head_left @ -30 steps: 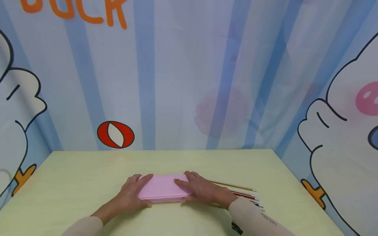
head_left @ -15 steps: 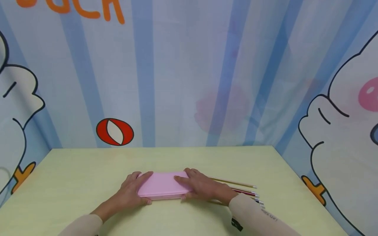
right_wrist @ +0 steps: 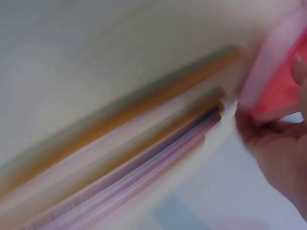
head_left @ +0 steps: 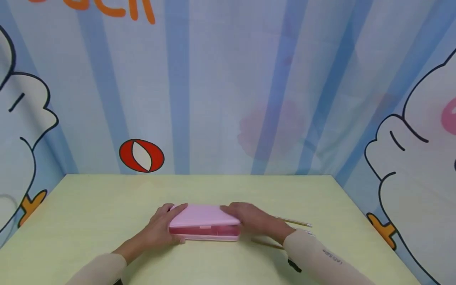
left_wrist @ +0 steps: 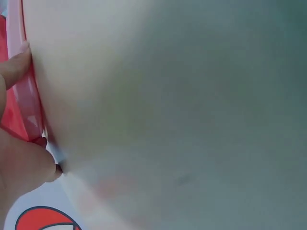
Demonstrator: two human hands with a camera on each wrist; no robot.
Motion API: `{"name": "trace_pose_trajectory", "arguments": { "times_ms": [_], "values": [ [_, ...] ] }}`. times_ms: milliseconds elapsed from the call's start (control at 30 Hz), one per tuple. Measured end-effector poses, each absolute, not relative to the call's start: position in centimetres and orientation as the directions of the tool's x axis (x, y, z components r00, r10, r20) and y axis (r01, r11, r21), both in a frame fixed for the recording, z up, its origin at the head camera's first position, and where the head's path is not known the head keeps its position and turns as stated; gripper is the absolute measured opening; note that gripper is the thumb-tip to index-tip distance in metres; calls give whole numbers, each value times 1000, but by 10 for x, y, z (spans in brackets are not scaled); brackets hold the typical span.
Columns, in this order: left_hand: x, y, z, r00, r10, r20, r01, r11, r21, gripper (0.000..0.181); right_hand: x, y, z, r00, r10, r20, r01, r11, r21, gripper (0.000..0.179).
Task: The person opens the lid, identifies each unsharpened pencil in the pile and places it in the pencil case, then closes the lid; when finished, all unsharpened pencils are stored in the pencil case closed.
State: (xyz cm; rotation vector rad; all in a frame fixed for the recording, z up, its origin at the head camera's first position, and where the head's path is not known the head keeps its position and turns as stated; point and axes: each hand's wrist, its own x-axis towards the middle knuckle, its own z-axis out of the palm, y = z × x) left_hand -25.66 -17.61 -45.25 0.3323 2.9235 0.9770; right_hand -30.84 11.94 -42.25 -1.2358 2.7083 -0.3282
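A pink pencil case (head_left: 204, 216) lies on the table in front of me, its lid raised a little along the near side. Through that gap the darker pink inside shows. My left hand (head_left: 158, 227) grips the left end, thumb near the bottom front edge. In the left wrist view, fingers (left_wrist: 17, 67) lie along the pink side. At the other end, my right hand (head_left: 253, 218) holds the lid by its right side. The right wrist view has this hand (right_wrist: 280, 158) against the case's pink and red edge, partly cut off by the frame.
Several pencils (right_wrist: 144, 110) lie side by side on the table to the right of the case, partly under my right forearm in the head view. Behind the pale yellow table (head_left: 117, 194) hangs a striped blue curtain (head_left: 221, 99) with cartoon figures.
The case's lid was down before and now stands partly raised at the front. My right hand has shifted slightly right and up with it; the left hand keeps its hold.
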Motion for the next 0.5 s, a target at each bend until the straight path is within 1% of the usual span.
{"name": "trace_pose_trajectory", "arguments": {
  "times_ms": [33,67,133,233,300,400,500],
  "values": [
    [-256,-175,-452,-978,206,16,175,781,600,92,-307,121,-423,-660,-749,-54,-713,648,-266,61],
    [-256,-175,-452,-979,202,8,166,782,600,92,-306,121,-423,-662,-746,-73,-712,657,-250,63],
    [-256,-174,-451,-980,201,5,163,781,603,92,-303,123,-423,-688,-712,-139,-674,698,-243,71],
    [-259,-172,-449,-978,207,22,178,779,601,94,-303,123,-420,-712,-689,-138,-640,716,-278,71],
    [-260,-172,-447,-975,219,29,193,776,601,95,-304,123,-418,-713,-687,-139,-634,717,-290,71],
    [-260,-174,-449,-977,211,18,178,775,606,98,-306,122,-417,-698,-698,-159,-637,707,-307,72],
    [-259,-177,-453,-979,200,30,175,764,622,104,-309,120,-418,-690,-699,-187,-626,706,-331,73]
  ]
}}
